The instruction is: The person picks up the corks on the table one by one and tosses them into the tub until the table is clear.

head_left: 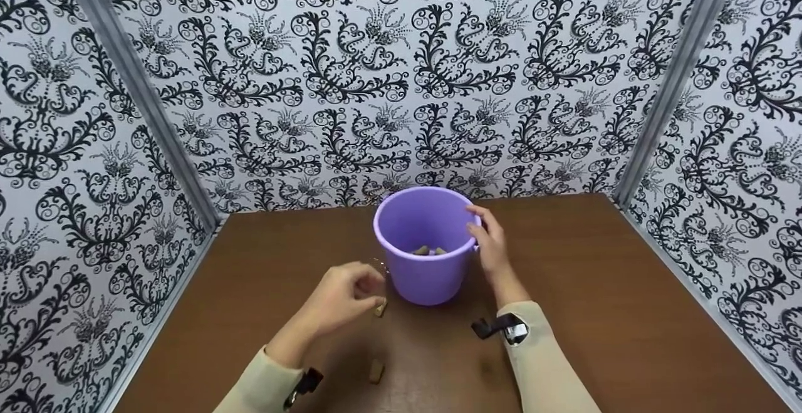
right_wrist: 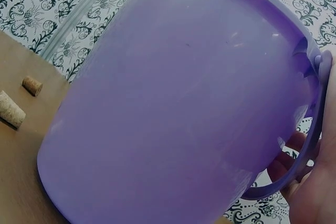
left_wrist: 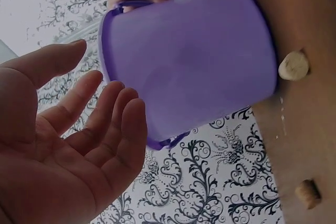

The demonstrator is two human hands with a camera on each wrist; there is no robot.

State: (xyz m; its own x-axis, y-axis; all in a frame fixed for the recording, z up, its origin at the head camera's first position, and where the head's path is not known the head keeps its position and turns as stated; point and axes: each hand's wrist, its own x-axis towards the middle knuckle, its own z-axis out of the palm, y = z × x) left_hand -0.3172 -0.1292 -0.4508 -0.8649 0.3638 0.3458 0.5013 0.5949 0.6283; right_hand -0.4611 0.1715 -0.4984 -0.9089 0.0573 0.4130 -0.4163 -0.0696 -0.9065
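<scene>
A purple bucket [head_left: 428, 275] stands upright on the brown table, with a few corks [head_left: 421, 250] at its bottom. My right hand [head_left: 490, 240] grips the bucket's rim on the right side, beside the handle [right_wrist: 310, 153]. To the left of the bucket is my left hand [head_left: 344, 294], its fingers loosely bent and apart from the thumb. Nothing lies in its palm in the left wrist view. Just below those fingers one cork [head_left: 380, 307] lies on the table, close to the bucket's base. Another cork [head_left: 376, 371] lies nearer to me.
The brown table [head_left: 595, 275] reaches back to a wall [head_left: 351, 87] covered in black-and-white scroll pattern. Similar patterned panels flank it left and right, with grey strips [head_left: 673, 81] along the corners. Black straps [head_left: 495, 327] sit at both sleeve cuffs.
</scene>
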